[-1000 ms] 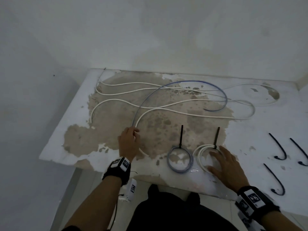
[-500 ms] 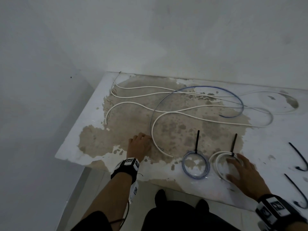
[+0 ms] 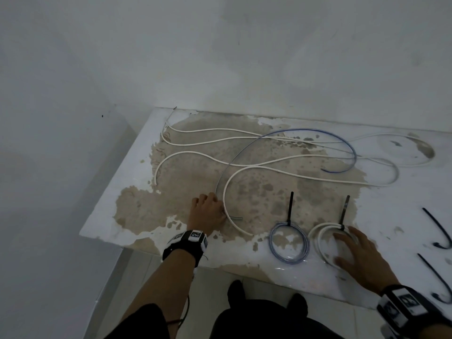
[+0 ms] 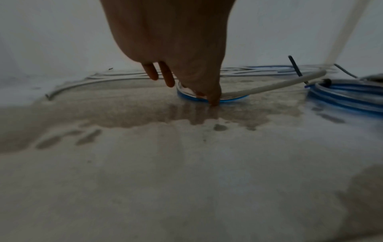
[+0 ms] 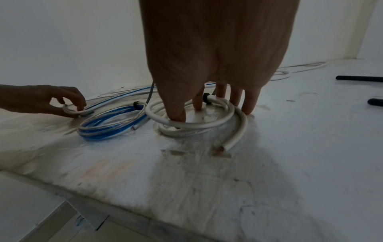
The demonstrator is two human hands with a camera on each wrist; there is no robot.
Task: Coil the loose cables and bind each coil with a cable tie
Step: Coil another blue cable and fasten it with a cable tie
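Fingers (image 5: 79,104) of the left hand (image 3: 208,214) pinch the near end of a loose white cable (image 3: 226,192) close to the slab's (image 3: 107,216) front edge, left of centre. From there the cable's long axis curves toward the back edge, then runs right along the slab. A blue cable (image 3: 318,132) crosses it, so pulling now risks dragging both into a snarl or off the edge. At the front edge, right of centre, the right hand (image 3: 359,255) lies spread flat on a tied white coil (image 5: 192,121); beside it sits a tied blue coil (image 3: 289,243), each tie's tail pointing toward the back edge. Spare ties (image 3: 437,228) wait far right.
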